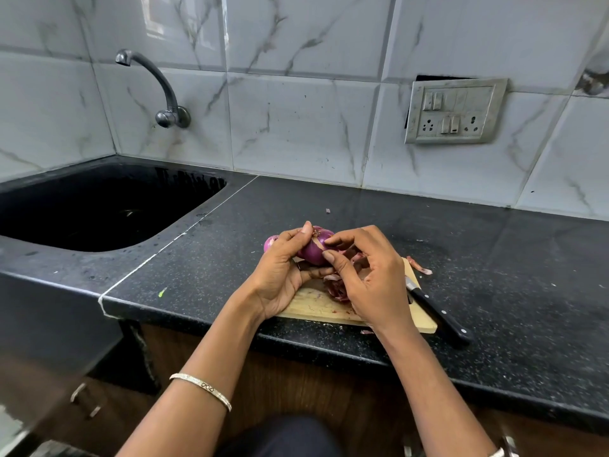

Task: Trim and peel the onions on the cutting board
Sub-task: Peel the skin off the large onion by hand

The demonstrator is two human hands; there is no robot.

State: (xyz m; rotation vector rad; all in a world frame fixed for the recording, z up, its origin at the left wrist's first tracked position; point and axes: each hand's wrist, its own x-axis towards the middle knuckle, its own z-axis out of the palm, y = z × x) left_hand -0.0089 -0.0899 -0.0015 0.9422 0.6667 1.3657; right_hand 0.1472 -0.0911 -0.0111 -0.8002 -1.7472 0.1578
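Observation:
My left hand cups a purple onion just above the wooden cutting board, thumb over its top. My right hand pinches the onion's skin at its right side with thumb and forefinger. A second purple onion peeks out behind my left hand. Peeled skins lie on the board under my hands. A black-handled knife lies along the board's right edge, its blade mostly hidden by my right hand.
A loose peel lies on the black counter right of the board. A black sink with a tap sits at left. A switch panel is on the tiled wall.

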